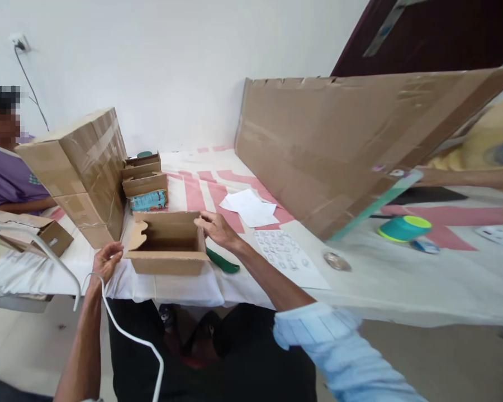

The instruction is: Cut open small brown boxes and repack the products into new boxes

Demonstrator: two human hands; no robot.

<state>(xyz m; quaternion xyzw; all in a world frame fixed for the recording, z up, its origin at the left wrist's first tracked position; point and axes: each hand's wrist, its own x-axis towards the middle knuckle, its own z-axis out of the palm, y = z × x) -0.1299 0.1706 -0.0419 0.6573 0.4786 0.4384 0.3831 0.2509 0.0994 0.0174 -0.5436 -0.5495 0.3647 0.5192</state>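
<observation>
An open cardboard box [171, 265] sits at the table's front edge, its inside dark and a notched flap [138, 237] standing up on its left. My right hand [216, 228] pinches the box's upper right rim between thumb and fingers. Just left of the box, apart from it, is my left hand [108, 261]. Its fingers are curled together, and whatever they may hold is too small to make out. A green strip-like object [223, 261] lies against the box's right side, below my right forearm.
Taped cartons [88, 162] form a stack on the left, beside smaller open boxes [145, 177]. A large cardboard panel [314, 145] stands at right. White papers [251, 207], a printed sheet [283, 254] and a tape roll [337, 261] lie nearby. Another person [8, 173] sits far left.
</observation>
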